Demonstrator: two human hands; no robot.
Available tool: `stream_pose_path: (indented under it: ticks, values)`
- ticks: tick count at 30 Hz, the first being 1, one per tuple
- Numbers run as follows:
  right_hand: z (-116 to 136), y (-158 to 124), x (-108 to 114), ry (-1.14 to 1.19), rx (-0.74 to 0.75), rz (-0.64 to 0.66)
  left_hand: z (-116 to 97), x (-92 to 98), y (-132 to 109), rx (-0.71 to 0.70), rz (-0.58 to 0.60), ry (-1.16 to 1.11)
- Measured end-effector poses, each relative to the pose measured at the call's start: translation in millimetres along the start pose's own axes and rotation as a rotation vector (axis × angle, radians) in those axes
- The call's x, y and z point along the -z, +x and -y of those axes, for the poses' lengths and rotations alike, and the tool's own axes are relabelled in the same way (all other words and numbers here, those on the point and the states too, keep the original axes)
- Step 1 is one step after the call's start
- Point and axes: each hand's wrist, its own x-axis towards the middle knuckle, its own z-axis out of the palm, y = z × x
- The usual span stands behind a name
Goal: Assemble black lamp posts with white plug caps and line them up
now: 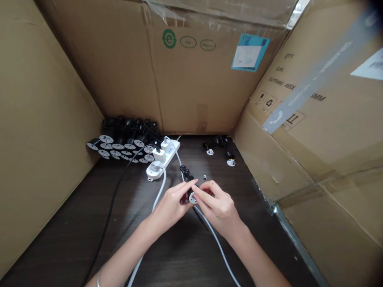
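Close together in the middle of the head view, both hands work on a black cylindrical piece with a white round end plate [193, 198]. My left hand [171, 200] is closed around the black body. The fingers of my right hand [219, 204] pinch together at the plate's right edge; whether they also hold something small cannot be made out. A black jointed part [186, 172] sticks out beyond the fingers, seemingly of the same piece. Just past my right fingertips lies a small shiny metal bit [205, 177].
Back left is a stacked pile of similar black pieces [122, 145] with white ends. A white power strip [152, 172] with plugs stands beside it. Back right lie loose black parts with white discs [231, 162] and wires. Black [112, 203] and white cables [220, 245] cross the table. Cardboard walls [191, 87] enclose it.
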Motion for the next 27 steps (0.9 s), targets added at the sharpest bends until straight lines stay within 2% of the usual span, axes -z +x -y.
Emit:
stream_pose_path:
  ticks: [6,11,16,19,23,27]
  values:
    - [-0.2,-1.2,-3.7,0.016,-0.018,-0.073,-0.3,-0.2,-1.2,0.006,-0.021,0.024]
    - [-1.3,-0.6,-4.5,0.018,-0.026,-0.078,-1.5,-2.0,-2.2,-0.014,-0.048,0.013]
    - [-2.8,-0.2,-6.6,0.088,-0.048,-0.115,-5.0,-5.2,-2.5,0.038,-0.075,-0.046]
    - [-1.6,-0.2,-8.2,0.130,-0.071,-0.146,-11.1,-4.9,-2.6,0.089,-0.044,-0.165]
    - [1.2,0.7,-7.9,0.218,-0.140,-0.218,-19.8,-1.0,-3.4,0.075,0.020,-0.420]
    - [2.5,2.7,-6.6,0.329,-0.213,-0.282,-21.8,0.2,-3.7,0.107,-0.002,-0.539]
